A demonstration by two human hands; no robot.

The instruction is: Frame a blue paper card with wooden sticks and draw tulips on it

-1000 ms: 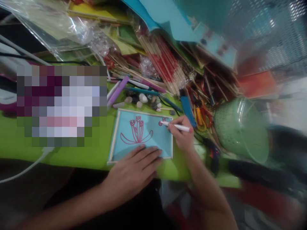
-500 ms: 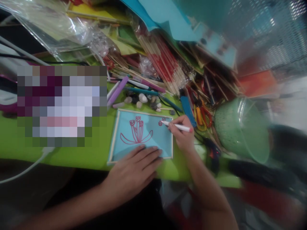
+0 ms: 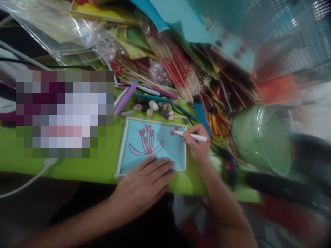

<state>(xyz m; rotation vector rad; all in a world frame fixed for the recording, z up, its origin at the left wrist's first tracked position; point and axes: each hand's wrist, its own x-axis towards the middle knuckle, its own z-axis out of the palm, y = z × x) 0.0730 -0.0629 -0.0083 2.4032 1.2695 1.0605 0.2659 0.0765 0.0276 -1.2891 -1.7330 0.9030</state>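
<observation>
A light blue sheet framed with thin pale sticks lies on the green table. Red outlines on it form a cluster of flowers with two long leaves, and small red shapes sit near its upper right corner. My left hand rests flat across the lower edge of the sheet, fingers stretched out. At the right edge my right hand pinches a white marker with a red end. The marker's tip is at the small red shapes.
Pebbles and several pens lie just behind the sheet. Scissors, a glue gun and a green basket stand at the right. Bundled sticks and plastic wrap fill the back. A white cable crosses the left side.
The marker and my right hand have shifted very slightly to the right. My left hand stays in place on the sheet.
</observation>
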